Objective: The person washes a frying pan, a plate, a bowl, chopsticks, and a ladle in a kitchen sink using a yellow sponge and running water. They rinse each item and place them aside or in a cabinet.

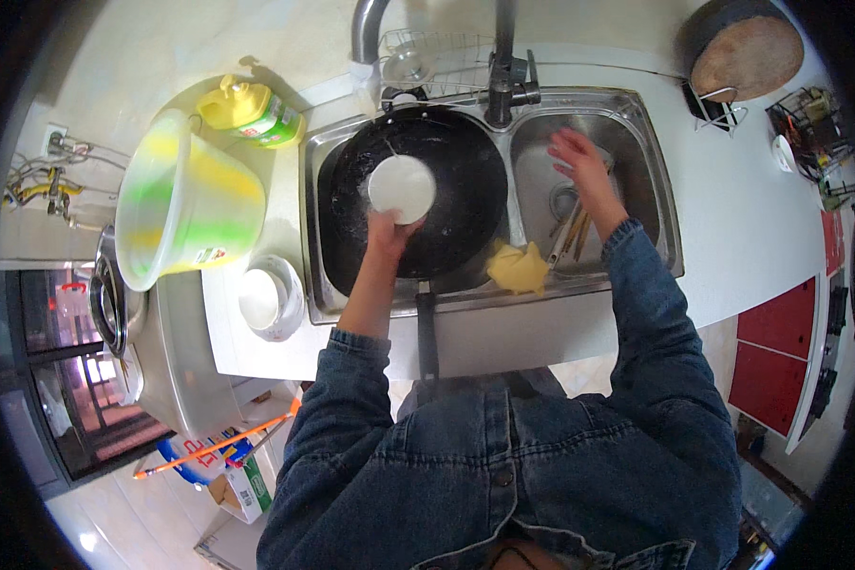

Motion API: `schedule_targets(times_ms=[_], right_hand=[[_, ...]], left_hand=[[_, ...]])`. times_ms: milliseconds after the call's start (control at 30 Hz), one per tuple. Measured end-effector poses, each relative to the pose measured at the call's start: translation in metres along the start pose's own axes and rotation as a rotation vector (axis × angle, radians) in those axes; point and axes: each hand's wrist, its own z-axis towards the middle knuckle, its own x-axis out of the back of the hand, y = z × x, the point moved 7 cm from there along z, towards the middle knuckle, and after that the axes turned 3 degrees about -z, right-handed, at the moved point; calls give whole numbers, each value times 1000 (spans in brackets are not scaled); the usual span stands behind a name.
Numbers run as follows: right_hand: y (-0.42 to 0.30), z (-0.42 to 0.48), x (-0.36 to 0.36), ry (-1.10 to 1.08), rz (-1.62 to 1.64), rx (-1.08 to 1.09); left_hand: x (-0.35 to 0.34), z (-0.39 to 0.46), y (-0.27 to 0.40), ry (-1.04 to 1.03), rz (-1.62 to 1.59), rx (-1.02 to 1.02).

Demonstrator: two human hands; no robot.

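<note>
My left hand (pixel 390 234) grips a white bowl (pixel 402 187) by its near edge, above a large black wok (pixel 463 206). The wok sits over the left basin of a steel double sink (pixel 315 285), its black handle (pixel 427 331) pointing towards me. Over the right basin (pixel 638 206), my right hand (pixel 577 160) is raised with its fingers apart and nothing in it. Chopsticks or similar long utensils (pixel 578 231) lean in that basin, partly hidden by my right forearm. A yellow cloth (pixel 519 269) lies at the front end of the sink divider.
Stacked white bowls (pixel 260 299) stand left of the sink. Behind them are a translucent bucket (pixel 206 206) and a yellow detergent bottle (pixel 253 114). The dark faucet (pixel 499 92) rises behind the sink, beside a wire rack (pixel 442 60). A round wooden board (pixel 748 57) leans at back right.
</note>
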Motion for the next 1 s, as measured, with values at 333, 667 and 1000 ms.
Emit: schedule_targets(times_ms=[333,667,1000], right_hand=[[50,-69,30,-17,96,-87],[100,-54,59,15,228,-212],[202,-8,141,172,72,-332]], left_hand=[[-70,-81,102,34,1331,-943],[-71,-156,117,-29,1765,-1140],[27,-182,152,507,1737,-1114]])
